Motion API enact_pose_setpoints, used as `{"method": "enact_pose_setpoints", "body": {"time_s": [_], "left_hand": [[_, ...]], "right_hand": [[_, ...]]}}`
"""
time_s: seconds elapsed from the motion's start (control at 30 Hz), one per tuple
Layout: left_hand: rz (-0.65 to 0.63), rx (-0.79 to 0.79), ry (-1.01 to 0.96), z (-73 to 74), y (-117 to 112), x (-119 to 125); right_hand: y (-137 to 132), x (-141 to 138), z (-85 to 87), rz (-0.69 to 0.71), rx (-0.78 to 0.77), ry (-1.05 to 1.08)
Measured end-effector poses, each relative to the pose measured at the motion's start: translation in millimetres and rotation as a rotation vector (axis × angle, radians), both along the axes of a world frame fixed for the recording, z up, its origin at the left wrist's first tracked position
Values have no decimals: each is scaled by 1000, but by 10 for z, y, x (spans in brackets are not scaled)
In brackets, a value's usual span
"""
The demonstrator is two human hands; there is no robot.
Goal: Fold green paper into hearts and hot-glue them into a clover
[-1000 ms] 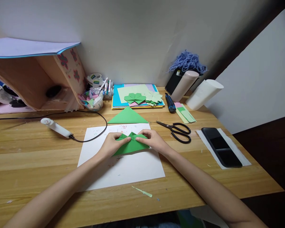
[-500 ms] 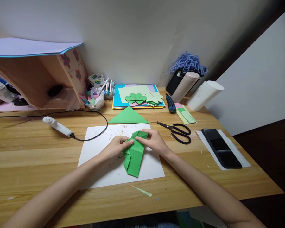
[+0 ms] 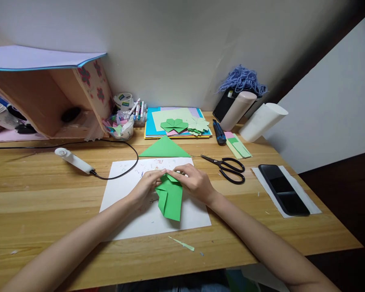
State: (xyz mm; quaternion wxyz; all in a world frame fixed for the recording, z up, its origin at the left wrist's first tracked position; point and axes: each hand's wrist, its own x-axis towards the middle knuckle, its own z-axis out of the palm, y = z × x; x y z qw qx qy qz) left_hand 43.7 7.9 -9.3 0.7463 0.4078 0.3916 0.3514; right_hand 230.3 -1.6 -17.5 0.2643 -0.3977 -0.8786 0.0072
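Note:
Both hands grip a folded piece of green paper (image 3: 172, 200) above the white sheet (image 3: 124, 227). My left hand (image 3: 146, 186) pinches its upper left edge, with the thumb near the top. From the other side, my right hand (image 3: 196, 184) presses the upper right part, thumb reaching across the top fold. The paper's lower end hangs toward me, and a small folded flap shows on its left side. Behind the hands lies a green paper triangle (image 3: 165, 148). Black scissors (image 3: 225, 166) rest to the right of the sheet.
At the back, folded green leaf shapes (image 3: 174, 125) lie on a stack of coloured paper (image 3: 153, 117). A utility knife (image 3: 219, 133) and a phone (image 3: 283, 189) are to the right. A white corded tool (image 3: 74, 161) lies left. A pale green paper scrap (image 3: 182, 243) is near the front edge.
My right fingers have curled over the paper's top, and its upper right part is now folded down. Both thumbs have moved up to the top edge.

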Motion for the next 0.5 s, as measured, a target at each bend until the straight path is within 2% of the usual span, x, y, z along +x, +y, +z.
{"method": "enact_pose_setpoints", "body": {"time_s": [0.1, 0.2, 0.33, 0.4, 0.5], "left_hand": [[-94, 40, 48, -13, 13, -18], [-108, 53, 61, -33, 36, -27], [-79, 94, 134, -60, 56, -17], [-48, 147, 216, -78, 58, -10], [-19, 209, 325, -105, 55, -5]], "right_hand": [[17, 21, 34, 66, -92, -21], [36, 66, 87, 106, -283, 183], [73, 107, 130, -58, -765, 651], [94, 109, 119, -125, -976, 749], [114, 99, 76, -150, -1120, 802]]}}
